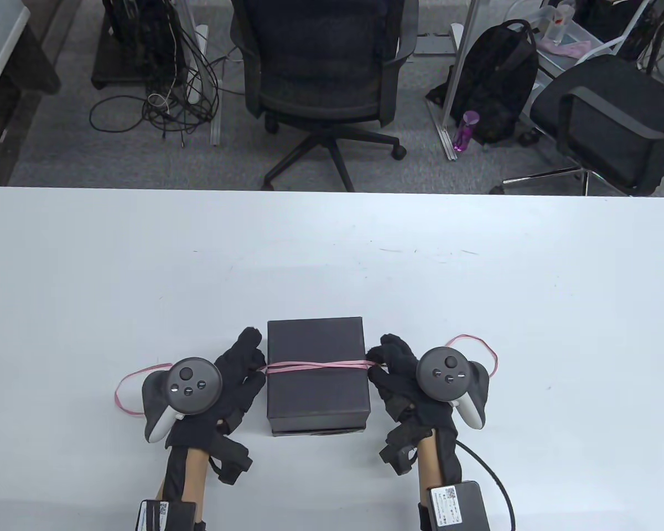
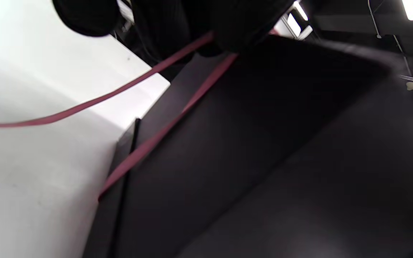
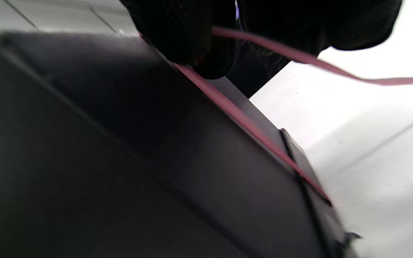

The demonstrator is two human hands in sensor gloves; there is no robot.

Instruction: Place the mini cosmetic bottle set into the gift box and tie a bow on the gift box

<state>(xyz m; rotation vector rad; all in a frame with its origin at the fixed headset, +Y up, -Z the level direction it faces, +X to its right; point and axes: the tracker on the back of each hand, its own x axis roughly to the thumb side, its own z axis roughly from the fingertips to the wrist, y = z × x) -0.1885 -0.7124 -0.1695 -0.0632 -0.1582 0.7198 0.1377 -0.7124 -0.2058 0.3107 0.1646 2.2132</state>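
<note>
A black gift box [image 1: 316, 376] stands closed near the table's front edge, and it fills both wrist views [image 2: 264, 161] [image 3: 102, 161]. A pink ribbon [image 1: 315, 365] crosses its lid in two strands. My left hand [image 1: 252, 365] pinches the ribbon at the box's left edge, and the ribbon's tail [image 1: 127, 390] loops out leftward [image 2: 66, 111]. At the right edge my right hand [image 1: 382, 368] pinches the other end, whose tail [image 1: 487, 354] curls off to the right [image 3: 335, 70]. The bottle set is not visible.
The white table [image 1: 332, 254] stretches wide behind and beside the box. Beyond its far edge stand two office chairs [image 1: 321, 72], a black backpack [image 1: 498, 77] and a purple bottle [image 1: 465, 130] on the floor.
</note>
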